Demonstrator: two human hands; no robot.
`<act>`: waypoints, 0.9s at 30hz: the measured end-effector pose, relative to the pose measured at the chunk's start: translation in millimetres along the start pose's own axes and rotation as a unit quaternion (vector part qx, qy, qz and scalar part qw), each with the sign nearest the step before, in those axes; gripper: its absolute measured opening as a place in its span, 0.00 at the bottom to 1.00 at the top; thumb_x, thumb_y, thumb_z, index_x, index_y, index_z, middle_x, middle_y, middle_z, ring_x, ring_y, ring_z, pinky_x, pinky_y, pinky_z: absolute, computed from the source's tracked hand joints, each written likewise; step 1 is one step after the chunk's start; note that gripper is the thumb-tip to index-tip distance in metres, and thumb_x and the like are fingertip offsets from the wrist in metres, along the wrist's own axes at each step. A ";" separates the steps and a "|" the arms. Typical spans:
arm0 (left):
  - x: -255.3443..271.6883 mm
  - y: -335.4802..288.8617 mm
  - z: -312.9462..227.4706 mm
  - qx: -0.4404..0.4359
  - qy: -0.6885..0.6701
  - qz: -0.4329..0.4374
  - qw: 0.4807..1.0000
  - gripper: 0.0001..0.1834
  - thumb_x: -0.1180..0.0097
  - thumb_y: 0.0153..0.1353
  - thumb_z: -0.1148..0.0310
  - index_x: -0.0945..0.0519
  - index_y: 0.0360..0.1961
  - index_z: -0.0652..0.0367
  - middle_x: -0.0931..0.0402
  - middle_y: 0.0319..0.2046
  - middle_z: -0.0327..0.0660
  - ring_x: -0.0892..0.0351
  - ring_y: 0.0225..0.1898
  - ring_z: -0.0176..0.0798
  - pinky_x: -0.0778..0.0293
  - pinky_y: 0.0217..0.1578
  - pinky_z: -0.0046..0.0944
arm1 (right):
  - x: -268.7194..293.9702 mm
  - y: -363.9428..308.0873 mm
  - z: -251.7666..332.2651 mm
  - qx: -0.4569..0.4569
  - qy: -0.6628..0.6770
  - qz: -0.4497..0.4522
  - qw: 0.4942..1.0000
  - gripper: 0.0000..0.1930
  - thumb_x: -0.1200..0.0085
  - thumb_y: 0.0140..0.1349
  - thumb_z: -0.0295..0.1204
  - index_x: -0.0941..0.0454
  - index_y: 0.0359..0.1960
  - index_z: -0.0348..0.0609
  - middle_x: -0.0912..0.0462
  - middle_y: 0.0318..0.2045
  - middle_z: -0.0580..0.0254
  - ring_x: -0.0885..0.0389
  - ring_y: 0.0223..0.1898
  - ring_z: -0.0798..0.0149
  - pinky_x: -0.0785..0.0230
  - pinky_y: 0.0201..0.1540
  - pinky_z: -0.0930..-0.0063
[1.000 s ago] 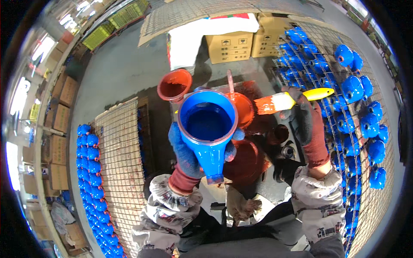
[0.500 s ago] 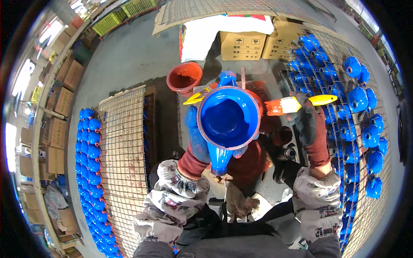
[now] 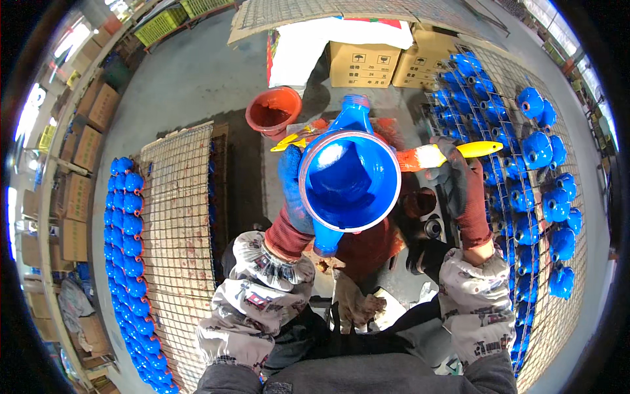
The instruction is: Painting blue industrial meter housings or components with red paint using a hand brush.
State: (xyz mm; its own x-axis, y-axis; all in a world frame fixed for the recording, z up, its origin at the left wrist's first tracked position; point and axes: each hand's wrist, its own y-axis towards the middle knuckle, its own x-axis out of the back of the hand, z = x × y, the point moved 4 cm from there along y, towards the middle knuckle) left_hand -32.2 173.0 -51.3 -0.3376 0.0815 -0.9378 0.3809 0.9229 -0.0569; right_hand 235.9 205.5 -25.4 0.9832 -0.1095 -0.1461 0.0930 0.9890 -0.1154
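Head view. Left hand [image 3: 292,190] — blue-stained glove, fingers closed round a blue casting [image 3: 348,176], held up at centre with its round open bowl facing the camera and one threaded end pointing away.

Right hand [image 3: 462,187] — dark glove, fingers closed on a brush [image 3: 453,152] with yellow handle and orange-red ferrule; its head lies just beside the casting's right rim.

Red bucket [image 3: 273,110] on the floor beyond the casting. Wire rack [image 3: 177,217] on the left, a row of blue castings [image 3: 128,230] along its outer edge. More blue castings [image 3: 538,151] on mesh at right. Cardboard boxes [image 3: 364,64] at the top.
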 end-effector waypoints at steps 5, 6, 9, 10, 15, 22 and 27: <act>-13.6 -0.6 0.6 -0.003 -0.014 0.023 1.000 0.53 0.58 0.58 0.25 0.39 0.69 0.62 0.29 0.54 0.57 0.25 0.43 0.50 0.29 0.41 0.46 | -3.1 1.8 -5.3 -0.009 -0.012 0.007 1.000 0.16 0.43 0.68 0.39 0.21 0.47 0.38 0.14 0.28 0.58 0.16 0.21 0.68 0.28 0.22 0.81; -16.9 -0.9 0.8 -0.004 -0.017 0.001 1.000 0.59 0.57 0.54 0.22 0.41 0.69 0.66 0.28 0.49 0.62 0.24 0.33 0.50 0.27 0.31 0.42 | -4.3 2.0 -6.7 -0.002 0.002 0.008 1.000 0.16 0.43 0.68 0.38 0.21 0.48 0.37 0.14 0.29 0.58 0.16 0.22 0.68 0.27 0.23 0.80; -36.1 -1.1 0.6 0.006 -0.062 0.068 0.996 0.56 0.54 0.59 0.28 0.43 0.70 0.70 0.28 0.48 0.67 0.21 0.27 0.52 0.23 0.21 0.38 | -9.7 0.4 -9.7 0.029 0.019 0.043 0.998 0.15 0.44 0.68 0.33 0.23 0.49 0.34 0.14 0.34 0.56 0.15 0.25 0.64 0.24 0.28 0.78; -40.5 -2.1 -3.9 -0.055 -0.030 0.088 0.994 0.52 0.53 0.62 0.33 0.44 0.70 0.71 0.29 0.50 0.67 0.21 0.29 0.54 0.21 0.21 0.39 | -11.3 -0.5 -9.1 0.052 0.003 0.057 0.997 0.14 0.46 0.69 0.30 0.24 0.51 0.32 0.15 0.37 0.54 0.14 0.28 0.62 0.23 0.32 0.76; -43.4 1.9 -20.4 -0.003 -0.054 0.160 0.986 0.54 0.52 0.59 0.28 0.45 0.69 0.66 0.30 0.54 0.64 0.18 0.41 0.60 0.14 0.24 0.47 | -12.1 2.7 -9.3 -0.006 0.059 0.083 0.995 0.17 0.53 0.73 0.36 0.25 0.53 0.35 0.16 0.43 0.51 0.13 0.32 0.58 0.19 0.35 0.72; -27.0 -18.0 -14.8 0.014 -0.005 0.012 1.000 0.52 0.51 0.60 0.30 0.43 0.68 0.66 0.28 0.54 0.67 0.16 0.42 0.57 0.16 0.20 0.40 | -14.7 10.8 13.7 0.017 0.296 0.086 0.951 0.23 0.56 0.74 0.45 0.26 0.56 0.38 0.17 0.45 0.55 0.15 0.30 0.63 0.21 0.33 0.73; -21.8 -30.4 -9.8 -0.047 0.295 -0.028 0.954 0.39 0.40 0.61 0.49 0.38 0.65 0.65 0.23 0.51 0.60 0.14 0.40 0.49 0.15 0.33 0.39 | -14.8 -14.8 45.1 0.219 -0.124 0.074 0.965 0.21 0.61 0.75 0.39 0.23 0.52 0.32 0.19 0.45 0.58 0.22 0.38 0.68 0.27 0.42 0.79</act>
State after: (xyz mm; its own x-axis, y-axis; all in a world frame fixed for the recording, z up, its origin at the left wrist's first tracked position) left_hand -44.8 146.9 -25.8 -0.7910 0.2037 -0.5769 0.2793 0.9592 -0.0444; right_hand 227.0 197.0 22.8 0.9930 0.0094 0.1174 -0.0470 0.9456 0.3220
